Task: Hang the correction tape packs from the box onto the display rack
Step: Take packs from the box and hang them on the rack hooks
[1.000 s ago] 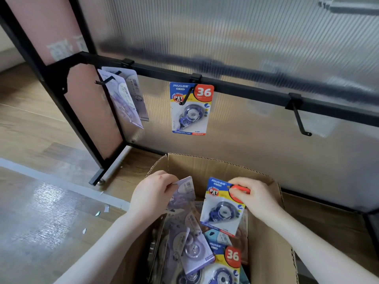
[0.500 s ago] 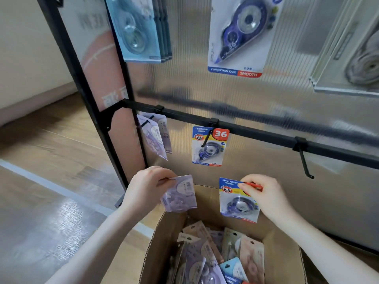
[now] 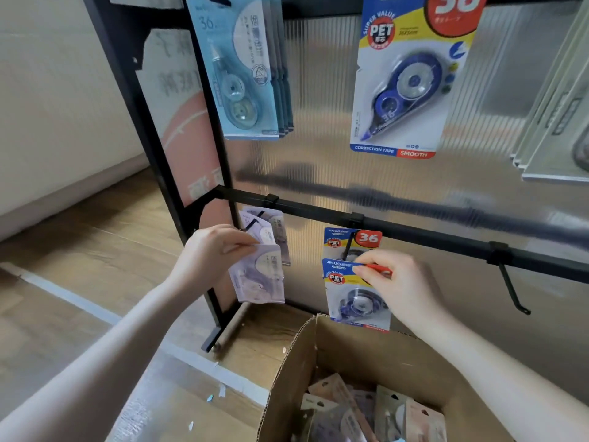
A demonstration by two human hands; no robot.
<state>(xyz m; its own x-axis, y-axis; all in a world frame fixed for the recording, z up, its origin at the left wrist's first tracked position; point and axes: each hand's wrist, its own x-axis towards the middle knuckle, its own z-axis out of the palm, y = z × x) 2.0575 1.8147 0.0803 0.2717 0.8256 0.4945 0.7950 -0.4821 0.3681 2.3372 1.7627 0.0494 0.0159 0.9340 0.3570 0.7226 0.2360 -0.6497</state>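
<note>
Head view, looking down at a black display rack (image 3: pixel 414 228) with a cardboard box (image 3: pixel 322 355) on the wood floor (image 3: pixel 79 250) below its lower crossbar. Left hand (image 3: pixel 213 253) pinches the top edge of a pale lilac pack (image 3: pixel 258 275), holding it up at the left end of the crossbar, just under the lilac packs (image 3: pixel 271 224) already on the left hook; whether its hole meets the hook tip is hard to tell, blurred. Right hand (image 3: pixel 398 282) grips the red top corner of a blue-and-yellow pack (image 3: pixel 355 291), fingers curled round the card, thumb in front. Pack overlaps the lower half of the matching hung pack (image 3: pixel 350 240) on the middle hook. Right hook (image 3: pixel 510 288) bare, well apart from both hands. Upper row: pale blue packs (image 3: pixel 245 68) at left, large blue-and-yellow pack (image 3: pixel 404 78) at centre, grey packs (image 3: pixel 557 122) at the right edge. More packs (image 3: pixel 366 413) lie loose in the box, near its front.
</note>
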